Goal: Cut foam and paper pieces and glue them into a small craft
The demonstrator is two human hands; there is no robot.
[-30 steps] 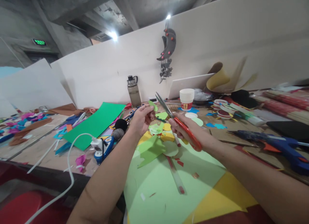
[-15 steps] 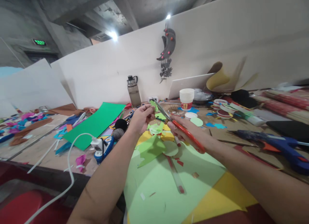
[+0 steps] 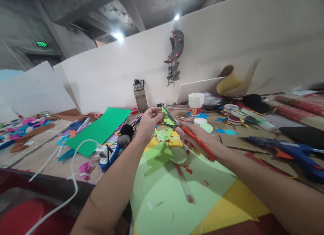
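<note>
my left hand (image 3: 152,122) pinches a green paper scrap (image 3: 163,110) near twelve o'clock, seemingly to steady it
my right hand (image 3: 188,131) grips the scissors (image 3: 198,144), angled toward ten o'clock, likely to meet its edge.

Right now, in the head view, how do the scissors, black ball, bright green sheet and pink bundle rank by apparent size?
1. Bright green sheet
2. Scissors
3. Black ball and pink bundle: too alike to rank

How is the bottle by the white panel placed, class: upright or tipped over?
Upright: the bottle has its black lid at the top and its see-through body below.
</note>
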